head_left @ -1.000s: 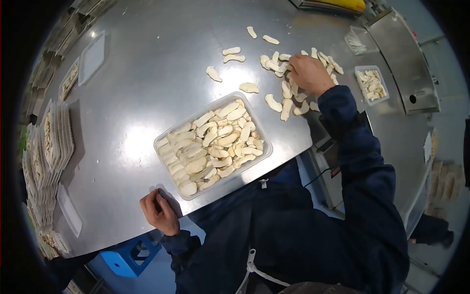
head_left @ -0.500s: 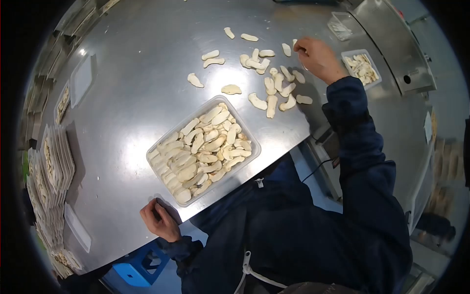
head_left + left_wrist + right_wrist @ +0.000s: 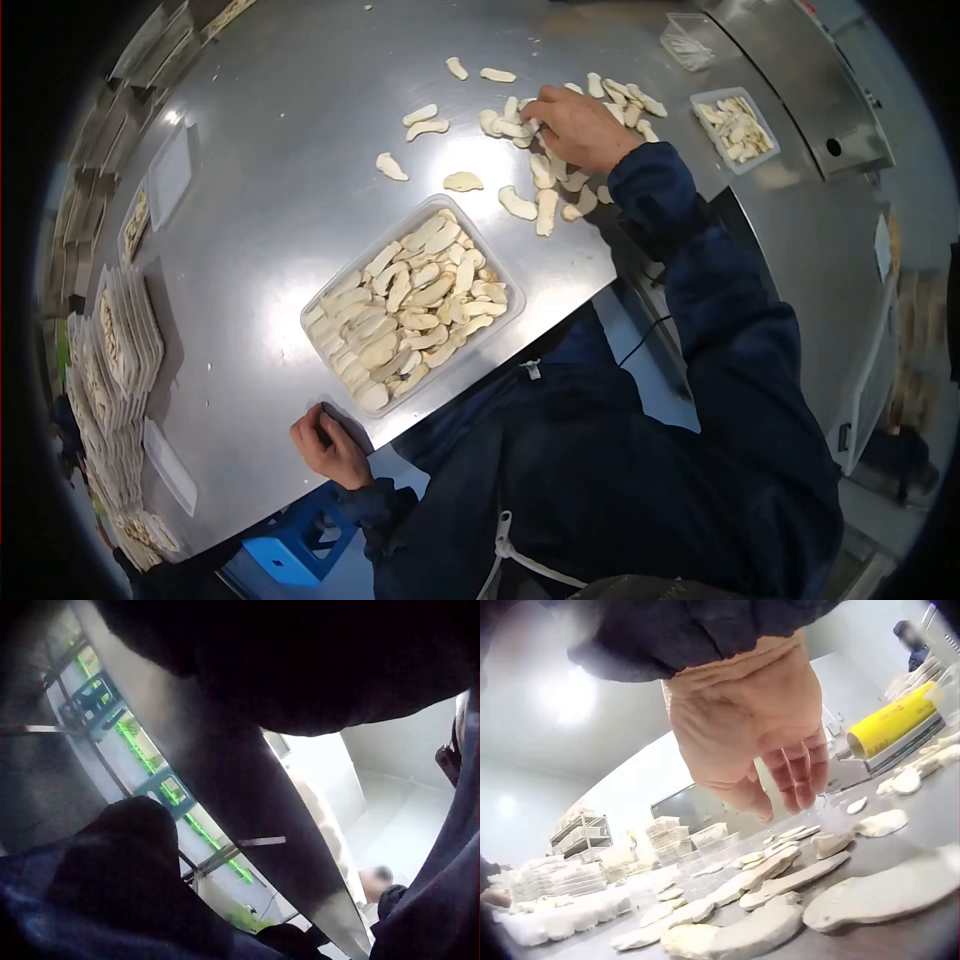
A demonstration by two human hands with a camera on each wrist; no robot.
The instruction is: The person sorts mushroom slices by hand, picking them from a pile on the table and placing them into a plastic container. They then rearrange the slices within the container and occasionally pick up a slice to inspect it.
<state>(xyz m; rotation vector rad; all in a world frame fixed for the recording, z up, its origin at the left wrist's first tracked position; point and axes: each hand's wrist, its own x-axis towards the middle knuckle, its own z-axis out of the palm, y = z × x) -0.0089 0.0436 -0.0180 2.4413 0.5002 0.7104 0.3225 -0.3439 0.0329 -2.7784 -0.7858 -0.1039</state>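
My right hand (image 3: 578,130) is at the far right of the metal table, over a loose scatter of pale mushroom slices (image 3: 545,212). In the right wrist view its fingers (image 3: 802,776) and thumb hang downward with a gap between them and no slice in the gap; flat slices (image 3: 795,881) lie below. At the table's front edge rests my left hand (image 3: 328,447), loosely curled and holding nothing. Between the hands stands a clear plastic tray (image 3: 515,292), filled with overlapping mushroom slices (image 3: 405,300). The left wrist view shows mostly dark sleeve, with the hand hidden.
Stacked white trays (image 3: 130,345) stand at the left edge, with a white lid (image 3: 170,465) beside them. A small tray of slices (image 3: 735,160) sits at the right by a metal machine (image 3: 800,80). A yellow roll (image 3: 892,720) lies beyond; below is a blue stool (image 3: 290,558).
My right hand went to the right side of the scatter, then came back left over the slices nearer the middle. The left hand stays at the table edge. The head view shifted slightly.
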